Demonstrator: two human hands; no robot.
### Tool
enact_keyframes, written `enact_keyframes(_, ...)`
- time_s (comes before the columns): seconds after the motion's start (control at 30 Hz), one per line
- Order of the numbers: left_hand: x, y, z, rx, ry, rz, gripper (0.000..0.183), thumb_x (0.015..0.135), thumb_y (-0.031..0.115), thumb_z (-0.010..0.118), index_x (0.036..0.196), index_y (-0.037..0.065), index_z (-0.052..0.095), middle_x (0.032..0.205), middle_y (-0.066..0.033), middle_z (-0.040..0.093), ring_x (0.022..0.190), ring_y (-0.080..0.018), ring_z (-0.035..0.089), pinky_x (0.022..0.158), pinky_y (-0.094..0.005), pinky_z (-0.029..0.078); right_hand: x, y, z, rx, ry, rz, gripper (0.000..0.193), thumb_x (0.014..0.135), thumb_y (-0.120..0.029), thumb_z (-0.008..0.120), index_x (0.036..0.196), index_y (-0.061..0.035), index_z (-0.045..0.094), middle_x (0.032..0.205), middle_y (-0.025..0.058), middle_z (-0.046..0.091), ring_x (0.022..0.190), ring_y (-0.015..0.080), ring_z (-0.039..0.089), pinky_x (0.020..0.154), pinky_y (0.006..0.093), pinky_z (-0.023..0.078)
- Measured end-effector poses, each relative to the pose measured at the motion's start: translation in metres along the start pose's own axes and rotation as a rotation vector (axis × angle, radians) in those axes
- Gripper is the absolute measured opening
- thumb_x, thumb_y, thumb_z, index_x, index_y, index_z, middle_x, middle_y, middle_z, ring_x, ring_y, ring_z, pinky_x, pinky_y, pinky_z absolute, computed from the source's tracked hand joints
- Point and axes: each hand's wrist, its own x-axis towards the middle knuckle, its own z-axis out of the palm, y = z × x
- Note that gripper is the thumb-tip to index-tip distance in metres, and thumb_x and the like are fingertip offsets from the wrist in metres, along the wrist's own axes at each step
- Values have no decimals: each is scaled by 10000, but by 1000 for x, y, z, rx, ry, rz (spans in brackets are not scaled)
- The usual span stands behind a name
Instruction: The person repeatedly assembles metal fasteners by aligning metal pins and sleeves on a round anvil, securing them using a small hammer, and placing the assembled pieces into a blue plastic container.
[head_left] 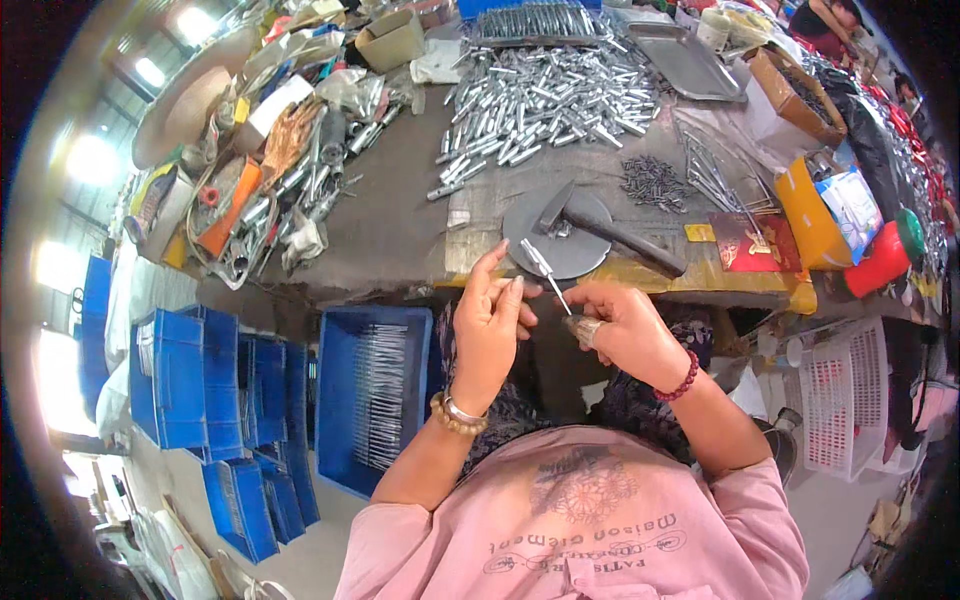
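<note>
My right hand [625, 335] pinches the thin lower end of a slim metal rod [556, 288], and a thicker silvery sleeve sits at its upper end. The rod tilts up to the left, toward the table edge. Something pale wraps a finger of that hand. Close beside the rod, my left hand [490, 325] has its index finger stretched out and its other fingers partly bent, apparently holding nothing. Beyond my hands, a hammer [625, 240] lies across a round dark metal plate [522, 222] on the worktable.
A heap of silvery metal tubes [550, 95] covers the table's far middle. Small dark pins [655, 183] lie right of the plate. Tools and an orange-handled item [230, 208] clutter the left. A blue bin [428, 400] of metal rods stands left of my lap; a white basket [845, 400] stands right.
</note>
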Motion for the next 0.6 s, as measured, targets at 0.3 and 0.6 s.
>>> enact_keyframes(0.3, -12, -2, -1, -169, 25, -115, 561, 1103, 124, 604, 1613, 59, 379, 1023, -104, 766, 695, -63, 616, 562, -176, 482, -17, 5, 37, -1, 7, 30, 346, 876, -18, 712, 1220, 21, 716, 806, 112, 706, 711, 145, 642, 680, 334, 535)
enact_keyframes(0.6, -30, -37, -69, -298, 271, 11, 519, 1012, 97, 725, 1461, 73, 467, 938, -47, 729, 666, -39, 505, 566, -205, 385, -3, 8, 29, -471, 331, -529, 510, 873, 53, 689, 1370, -58, 706, 1166, 133, 752, 1041, 264, 703, 945, 385, 554)
